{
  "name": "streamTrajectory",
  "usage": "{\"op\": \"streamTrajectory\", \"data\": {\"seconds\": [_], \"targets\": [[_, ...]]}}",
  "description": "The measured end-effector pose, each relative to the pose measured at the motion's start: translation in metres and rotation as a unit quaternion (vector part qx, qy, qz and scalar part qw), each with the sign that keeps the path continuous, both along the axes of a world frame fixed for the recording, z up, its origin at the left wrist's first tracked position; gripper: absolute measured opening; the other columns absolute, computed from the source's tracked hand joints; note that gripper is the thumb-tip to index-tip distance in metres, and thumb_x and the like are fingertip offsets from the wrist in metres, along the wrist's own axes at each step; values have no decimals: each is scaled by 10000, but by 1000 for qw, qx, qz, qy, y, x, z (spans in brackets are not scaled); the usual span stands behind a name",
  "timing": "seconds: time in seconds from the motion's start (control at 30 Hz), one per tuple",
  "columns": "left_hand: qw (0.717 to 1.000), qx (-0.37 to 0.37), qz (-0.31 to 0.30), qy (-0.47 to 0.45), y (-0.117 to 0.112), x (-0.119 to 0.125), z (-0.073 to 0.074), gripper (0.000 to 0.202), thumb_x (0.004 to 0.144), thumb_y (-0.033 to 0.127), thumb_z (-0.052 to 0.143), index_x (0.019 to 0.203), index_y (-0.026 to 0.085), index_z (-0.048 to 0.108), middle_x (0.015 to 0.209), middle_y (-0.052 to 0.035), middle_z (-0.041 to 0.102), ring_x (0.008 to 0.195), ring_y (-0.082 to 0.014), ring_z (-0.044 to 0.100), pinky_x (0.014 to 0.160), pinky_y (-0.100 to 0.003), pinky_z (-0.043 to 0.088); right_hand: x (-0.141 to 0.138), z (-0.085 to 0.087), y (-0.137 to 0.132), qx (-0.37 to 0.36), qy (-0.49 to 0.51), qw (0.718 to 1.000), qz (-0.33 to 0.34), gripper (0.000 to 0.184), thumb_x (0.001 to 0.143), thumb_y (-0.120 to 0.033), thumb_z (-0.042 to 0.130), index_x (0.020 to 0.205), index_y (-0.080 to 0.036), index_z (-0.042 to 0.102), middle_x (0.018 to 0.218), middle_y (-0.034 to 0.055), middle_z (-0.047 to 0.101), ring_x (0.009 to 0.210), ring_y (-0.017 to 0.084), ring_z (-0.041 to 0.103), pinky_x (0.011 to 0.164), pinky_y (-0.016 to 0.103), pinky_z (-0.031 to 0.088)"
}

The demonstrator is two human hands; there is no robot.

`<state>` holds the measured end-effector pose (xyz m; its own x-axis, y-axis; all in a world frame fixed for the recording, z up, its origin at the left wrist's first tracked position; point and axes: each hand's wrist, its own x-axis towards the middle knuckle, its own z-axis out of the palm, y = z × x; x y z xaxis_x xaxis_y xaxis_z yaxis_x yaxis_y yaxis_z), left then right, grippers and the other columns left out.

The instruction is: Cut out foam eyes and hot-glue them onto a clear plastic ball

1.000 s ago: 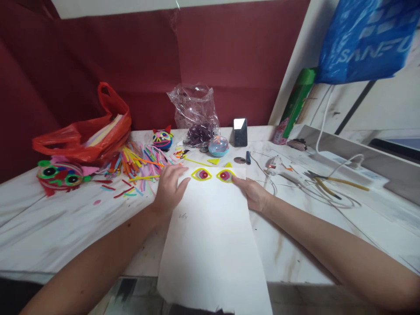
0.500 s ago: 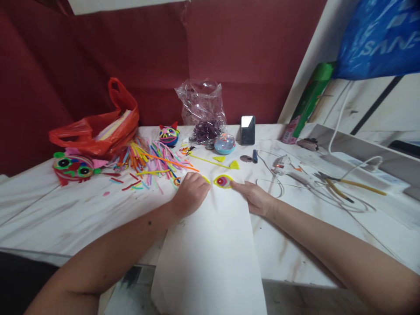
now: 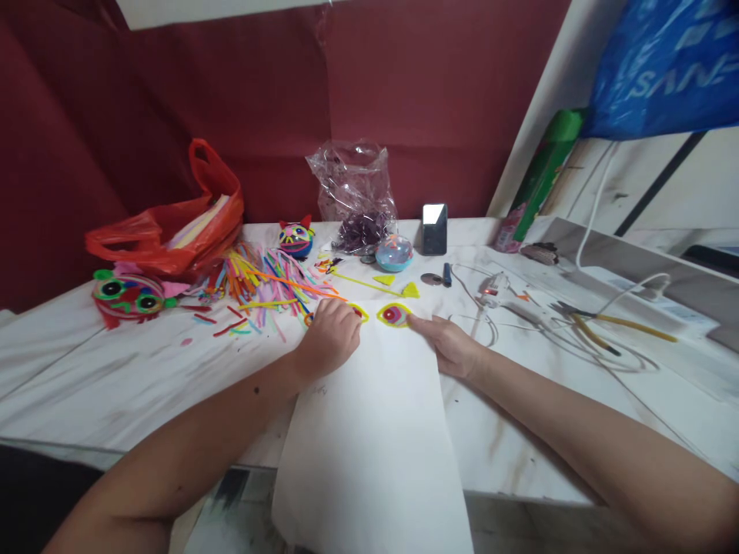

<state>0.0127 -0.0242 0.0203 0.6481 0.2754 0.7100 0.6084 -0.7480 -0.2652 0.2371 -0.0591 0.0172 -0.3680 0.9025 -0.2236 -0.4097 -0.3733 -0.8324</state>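
Observation:
A long white sheet of paper (image 3: 375, 431) lies over the table's front edge and hangs down. On it sits an eye shape (image 3: 395, 315) of coloured pipe cleaners, rimmed in yellow with a red centre. My right hand (image 3: 453, 342) grips the paper's right edge, its thumb on the right corner of that eye. A second yellow-rimmed eye shape (image 3: 359, 312) peeks out beside my left hand (image 3: 328, 338), mostly covered by it. The left fingers are bent and closed at its edge; what lies inside them is hidden. Yellow triangles (image 3: 410, 290) rest just beyond.
Loose pipe cleaners (image 3: 271, 281) spread to the left, near a red plastic bag (image 3: 167, 223) and a decorated fish-like figure (image 3: 130, 296). Behind stand a cat-faced ball (image 3: 296, 239), a clear bag (image 3: 358, 192), a clear-and-blue ball (image 3: 394, 254) and a phone (image 3: 435, 229). Pliers (image 3: 612, 323) and cables lie right.
My left hand has shifted slightly left and toward me, baring more of the left eye shape. My right hand stays at the paper's edge.

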Motion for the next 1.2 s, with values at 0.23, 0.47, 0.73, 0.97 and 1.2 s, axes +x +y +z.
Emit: {"op": "streamTrajectory", "data": {"seconds": [0.23,0.47,0.73,0.97,1.2], "targets": [[1000,-1,-27,3,-5,1,-3,179,893,127,482,746,170,574,714,-35,607,769,-183,494,740,-352,359,-3,0,-2,-5,-1,1000,7,220,894,-213,533,1016,-95,673,930,137,761,777,234,739,825,370,581],[999,25,-12,43,-4,3,-3,188,870,100,482,710,169,551,693,-32,559,754,-185,471,736,-348,357,-6,2,-6,10,5,1000,6,187,896,-187,535,956,-106,692,907,122,766,738,214,736,724,316,598],[999,28,12,39,0,3,-4,148,831,92,477,717,169,531,730,-61,571,769,-211,472,721,-368,390,-8,7,-7,-12,2,1000,-6,245,927,-169,463,995,-95,686,860,120,768,711,214,737,744,335,601],[1000,8,5,-21,3,-7,3,166,837,97,457,704,186,499,707,-57,575,747,-203,495,714,-367,408,-3,4,-3,-5,-6,999,-39,222,911,-186,502,1028,-93,666,927,136,762,762,234,741,770,359,602],[994,11,48,-97,17,-25,10,157,807,96,471,695,206,478,684,-39,561,729,-204,493,702,-355,407,0,7,0,5,-8,998,-60,226,902,-191,515,1058,-99,649,858,129,767,766,244,743,792,374,598]]}}
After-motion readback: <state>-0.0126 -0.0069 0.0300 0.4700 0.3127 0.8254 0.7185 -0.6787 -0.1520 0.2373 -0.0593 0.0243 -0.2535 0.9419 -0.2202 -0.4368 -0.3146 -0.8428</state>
